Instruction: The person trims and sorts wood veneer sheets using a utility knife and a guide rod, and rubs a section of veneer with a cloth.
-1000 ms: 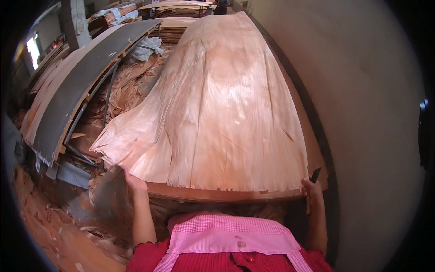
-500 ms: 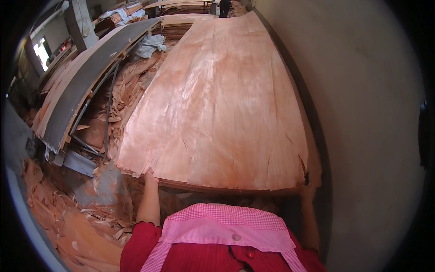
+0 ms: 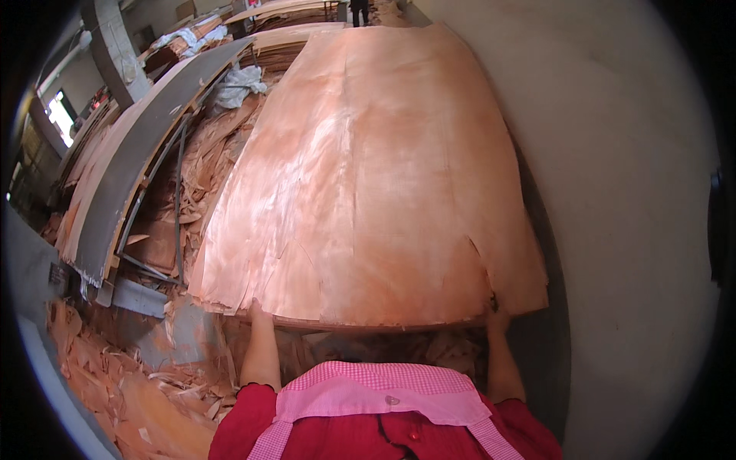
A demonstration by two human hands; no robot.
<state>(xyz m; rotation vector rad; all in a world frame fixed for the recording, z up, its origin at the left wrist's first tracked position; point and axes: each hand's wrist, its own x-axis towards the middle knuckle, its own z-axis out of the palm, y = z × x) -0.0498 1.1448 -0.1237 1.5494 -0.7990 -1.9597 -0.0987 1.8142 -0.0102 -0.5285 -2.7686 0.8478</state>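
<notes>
One broad wood sheet (image 3: pixel 383 184), left hand (image 3: pixel 258 313) and right hand (image 3: pixel 497 318) at its near edge

Sheet lies flat on a stack (image 3: pixel 360 326) of like layers, long way running from near to far, filling the middle of the scene. Colour reddish tan, paler and shiny toward the left. Long crease down the middle; a split (image 3: pixel 477 253) near the right hand. Near edge slightly ragged.

Left hand on the near edge, toward the left corner; right hand on the same edge, toward the right corner. Hands well apart. Fingers of both mostly hidden at the edge: cannot tell whether they pinch the sheet or rest spread against it. Small dark spot (image 3: pixel 493 300) beside the right hand, too small to make out.

Wearer: red sleeves (image 3: pixel 249 418), pink checked apron (image 3: pixel 376 383).

Left of the stack: heap of wood scraps (image 3: pixel 207 169), white bundle (image 3: pixel 240 86) at its far end. Further left, a long grey tabletop (image 3: pixel 146 142) on a metal frame (image 3: pixel 180 184). More scraps on the near left floor. Right: plain wall (image 3: pixel 621 192) along the stack. Far left, a pillar (image 3: pixel 115 57); far end, a person (image 3: pixel 359 12) in dark clothes, standing.
</notes>
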